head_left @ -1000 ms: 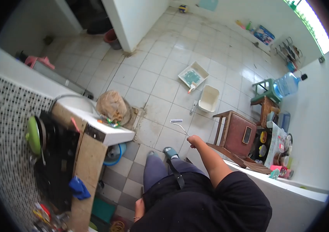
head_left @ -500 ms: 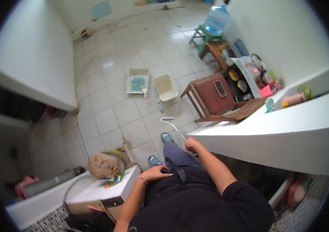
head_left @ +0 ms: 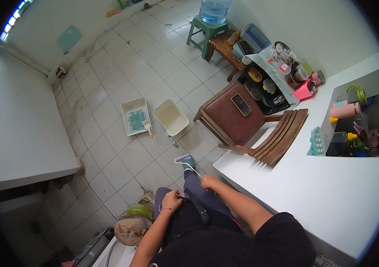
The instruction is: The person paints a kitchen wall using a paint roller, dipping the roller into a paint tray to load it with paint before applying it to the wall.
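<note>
My right hand (head_left: 208,182) grips the handle of a small paint roller (head_left: 182,157), whose white sleeve points down toward the tiled floor beside my foot. My left hand (head_left: 171,201) rests flat on my thigh with its fingers spread and holds nothing; a bracelet circles its wrist. On the floor ahead lie a white paint tray (head_left: 134,115) with green paint and a brush (head_left: 147,127), and next to it an empty cream tub (head_left: 171,117). I stand high up next to a white wall top (head_left: 296,187).
A wooden chair (head_left: 238,116) with a phone (head_left: 243,104) on its seat stands by the wall. Behind it are a cluttered low table (head_left: 273,66), a green stool (head_left: 203,27) bearing a water bottle (head_left: 214,10), and a bagged bin (head_left: 130,228) below me.
The view has swung round from the counter side toward the white wall and chair. My left hand came into view on my thigh. My right hand keeps the roller, drawn lower and nearer my body.
</note>
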Action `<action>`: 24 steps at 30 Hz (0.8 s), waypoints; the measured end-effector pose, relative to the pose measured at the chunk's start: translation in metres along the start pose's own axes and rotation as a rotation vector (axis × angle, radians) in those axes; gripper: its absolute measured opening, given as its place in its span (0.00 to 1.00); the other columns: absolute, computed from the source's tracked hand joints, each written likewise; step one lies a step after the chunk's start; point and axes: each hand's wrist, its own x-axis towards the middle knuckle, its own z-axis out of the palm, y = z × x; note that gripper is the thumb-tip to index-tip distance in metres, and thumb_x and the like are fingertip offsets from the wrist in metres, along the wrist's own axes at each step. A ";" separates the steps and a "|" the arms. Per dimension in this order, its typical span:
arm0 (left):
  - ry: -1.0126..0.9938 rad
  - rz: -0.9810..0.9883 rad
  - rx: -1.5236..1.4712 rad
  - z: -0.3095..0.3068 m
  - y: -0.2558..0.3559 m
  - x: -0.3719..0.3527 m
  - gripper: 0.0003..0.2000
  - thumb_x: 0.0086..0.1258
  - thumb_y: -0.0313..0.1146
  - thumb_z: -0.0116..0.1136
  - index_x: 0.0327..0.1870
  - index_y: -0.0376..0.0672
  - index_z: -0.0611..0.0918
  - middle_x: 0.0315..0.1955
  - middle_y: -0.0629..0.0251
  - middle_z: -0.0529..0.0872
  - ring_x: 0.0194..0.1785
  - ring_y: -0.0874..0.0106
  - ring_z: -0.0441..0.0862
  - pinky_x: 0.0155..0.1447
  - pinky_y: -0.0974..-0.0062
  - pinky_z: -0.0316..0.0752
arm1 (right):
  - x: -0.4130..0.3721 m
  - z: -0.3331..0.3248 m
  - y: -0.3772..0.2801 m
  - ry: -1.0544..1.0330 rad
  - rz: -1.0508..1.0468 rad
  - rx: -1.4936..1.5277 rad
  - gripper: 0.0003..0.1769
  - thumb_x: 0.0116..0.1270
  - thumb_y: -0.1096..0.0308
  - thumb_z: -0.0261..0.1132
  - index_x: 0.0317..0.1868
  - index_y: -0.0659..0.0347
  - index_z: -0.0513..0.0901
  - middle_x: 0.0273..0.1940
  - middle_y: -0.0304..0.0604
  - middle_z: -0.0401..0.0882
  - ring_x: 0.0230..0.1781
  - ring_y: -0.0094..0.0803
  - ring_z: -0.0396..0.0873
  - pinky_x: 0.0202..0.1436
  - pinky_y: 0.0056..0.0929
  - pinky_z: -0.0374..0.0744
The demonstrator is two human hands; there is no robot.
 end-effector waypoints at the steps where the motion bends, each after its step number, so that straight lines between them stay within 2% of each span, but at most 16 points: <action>1: -0.085 -0.004 -0.017 -0.006 0.006 0.007 0.11 0.50 0.33 0.67 0.33 0.41 0.80 0.29 0.56 0.85 0.37 0.60 0.85 0.43 0.68 0.77 | 0.013 0.001 0.003 -0.009 -0.071 -0.039 0.07 0.56 0.72 0.63 0.27 0.67 0.85 0.26 0.50 0.85 0.23 0.43 0.85 0.29 0.40 0.82; 2: -0.138 -0.029 -0.021 -0.012 0.010 0.012 0.12 0.51 0.34 0.67 0.34 0.42 0.80 0.30 0.56 0.85 0.38 0.59 0.85 0.43 0.67 0.77 | 0.025 0.004 0.003 -0.024 -0.145 -0.080 0.08 0.57 0.72 0.63 0.31 0.69 0.84 0.27 0.50 0.85 0.22 0.43 0.84 0.27 0.40 0.82; 4: -0.231 -0.077 -0.027 -0.029 0.020 0.024 0.13 0.51 0.36 0.67 0.35 0.42 0.81 0.30 0.56 0.85 0.40 0.59 0.84 0.45 0.66 0.77 | 0.024 -0.005 -0.010 -0.042 -0.140 0.099 0.10 0.60 0.72 0.62 0.38 0.71 0.79 0.26 0.49 0.84 0.20 0.41 0.83 0.23 0.38 0.80; 6: -0.438 -0.047 0.009 -0.039 0.020 0.038 0.13 0.54 0.39 0.65 0.37 0.43 0.81 0.33 0.54 0.85 0.42 0.58 0.84 0.49 0.64 0.76 | 0.009 -0.019 -0.032 -0.042 0.036 0.540 0.13 0.63 0.73 0.58 0.45 0.72 0.71 0.23 0.47 0.82 0.18 0.37 0.82 0.17 0.35 0.78; 7: -0.544 -0.028 0.030 -0.043 0.019 0.044 0.14 0.56 0.41 0.64 0.38 0.43 0.81 0.35 0.54 0.85 0.44 0.57 0.83 0.51 0.63 0.76 | 0.017 -0.018 -0.038 -0.031 0.020 0.544 0.13 0.64 0.73 0.58 0.45 0.72 0.69 0.23 0.46 0.82 0.17 0.36 0.81 0.16 0.34 0.77; 10: -0.754 0.311 0.109 -0.033 0.013 0.064 0.16 0.60 0.41 0.57 0.46 0.42 0.80 0.44 0.52 0.82 0.52 0.56 0.79 0.59 0.64 0.71 | 0.031 -0.016 -0.056 0.001 0.006 0.540 0.12 0.67 0.73 0.56 0.46 0.70 0.65 0.24 0.47 0.80 0.15 0.35 0.80 0.13 0.33 0.75; 13: -0.940 0.540 -0.189 -0.035 0.032 0.074 0.19 0.63 0.39 0.52 0.53 0.41 0.77 0.50 0.51 0.77 0.59 0.54 0.73 0.63 0.63 0.67 | 0.039 -0.028 -0.081 0.031 0.035 0.499 0.11 0.68 0.72 0.57 0.45 0.70 0.66 0.25 0.49 0.80 0.14 0.34 0.79 0.13 0.34 0.75; 14: -1.021 0.659 -0.161 -0.040 0.040 0.076 0.20 0.65 0.40 0.51 0.55 0.40 0.76 0.53 0.51 0.76 0.61 0.55 0.71 0.65 0.63 0.65 | 0.045 -0.031 -0.088 0.043 0.045 0.493 0.12 0.68 0.72 0.57 0.45 0.70 0.67 0.25 0.50 0.80 0.14 0.34 0.79 0.13 0.34 0.75; 16: -1.178 0.625 -0.142 -0.062 0.067 0.071 0.23 0.65 0.45 0.54 0.56 0.38 0.76 0.56 0.51 0.76 0.63 0.56 0.71 0.67 0.64 0.64 | 0.054 -0.042 -0.108 0.049 0.078 0.490 0.12 0.68 0.71 0.58 0.45 0.70 0.67 0.25 0.50 0.80 0.14 0.34 0.78 0.14 0.34 0.75; 17: -1.219 0.687 -0.279 -0.080 0.079 0.069 0.22 0.66 0.44 0.56 0.53 0.35 0.77 0.51 0.51 0.78 0.61 0.54 0.71 0.66 0.62 0.64 | 0.055 -0.054 -0.120 0.044 0.104 0.496 0.12 0.68 0.71 0.58 0.45 0.70 0.67 0.25 0.50 0.80 0.14 0.33 0.78 0.14 0.34 0.75; 19: -1.319 0.658 -0.497 -0.092 0.082 0.063 0.21 0.62 0.41 0.60 0.51 0.36 0.78 0.47 0.51 0.82 0.54 0.53 0.77 0.60 0.62 0.70 | 0.066 -0.067 -0.142 0.056 0.119 0.516 0.14 0.67 0.71 0.58 0.47 0.72 0.67 0.25 0.52 0.80 0.15 0.36 0.79 0.15 0.35 0.76; 21: -1.255 0.703 -0.228 -0.099 0.072 0.069 0.20 0.59 0.38 0.63 0.51 0.38 0.79 0.44 0.50 0.83 0.49 0.52 0.80 0.56 0.61 0.73 | 0.082 -0.075 -0.166 0.091 0.108 0.541 0.17 0.66 0.70 0.58 0.49 0.75 0.66 0.25 0.57 0.80 0.17 0.42 0.81 0.18 0.39 0.79; 22: -1.219 0.728 -0.100 -0.103 0.063 0.072 0.20 0.58 0.36 0.64 0.52 0.39 0.80 0.42 0.50 0.84 0.47 0.52 0.81 0.53 0.60 0.75 | 0.090 -0.077 -0.183 0.112 0.121 0.530 0.17 0.66 0.70 0.58 0.50 0.74 0.66 0.25 0.57 0.80 0.18 0.42 0.81 0.18 0.39 0.78; 24: -0.880 0.709 -0.029 -0.109 0.034 0.078 0.23 0.57 0.37 0.65 0.55 0.40 0.79 0.46 0.50 0.84 0.44 0.52 0.83 0.48 0.61 0.78 | 0.102 -0.080 -0.216 0.150 0.148 0.507 0.17 0.67 0.71 0.57 0.50 0.73 0.67 0.26 0.57 0.80 0.18 0.42 0.81 0.17 0.40 0.78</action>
